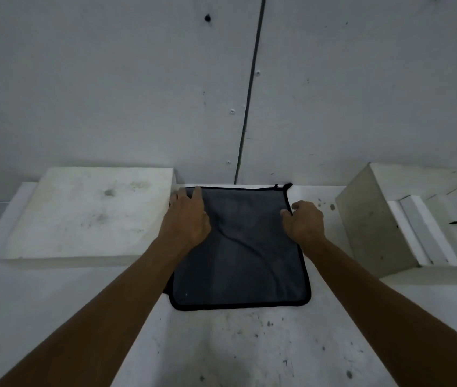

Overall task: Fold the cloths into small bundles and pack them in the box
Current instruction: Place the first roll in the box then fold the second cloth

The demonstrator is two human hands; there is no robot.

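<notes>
One grey cloth [240,247] lies spread left of the box [383,219]; your left hand [187,216] presses flat on it, your right hand [304,222] pinches its edge, so fold it next.

Cloth at centre frame, slab to its left, box to its right.

The cloth [238,247] lies flat on the table [249,344] in the middle of the frame, its far edge against the wall [138,79] behind. The left hand [187,216] rests on the cloth's upper left corner; the right hand [304,222] holds its right edge. A flat slab [90,216] sits on the table at left of frame. The box [367,219] stands at right of frame, apart from the cloth.
</notes>
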